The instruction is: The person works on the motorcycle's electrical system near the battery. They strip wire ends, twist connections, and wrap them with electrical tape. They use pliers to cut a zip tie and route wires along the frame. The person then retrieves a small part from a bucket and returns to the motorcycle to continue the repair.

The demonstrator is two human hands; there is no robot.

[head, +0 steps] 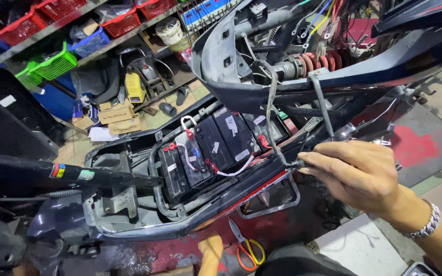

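Left of the right hand [356, 176], matt black plastic batteries [208, 151] sat inside a glossy, scuffed scooter body [221, 202]; below lay plastic-handled metal scissors [245, 248].

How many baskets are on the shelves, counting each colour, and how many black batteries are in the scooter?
Red baskets: 4
Blue baskets: 2
Green baskets: 2
Black batteries in the scooter floor: 4
Total: 12

The right hand pinches a thin grey cable beside the batteries. Only a fingertip of the left hand shows, near the scissors.
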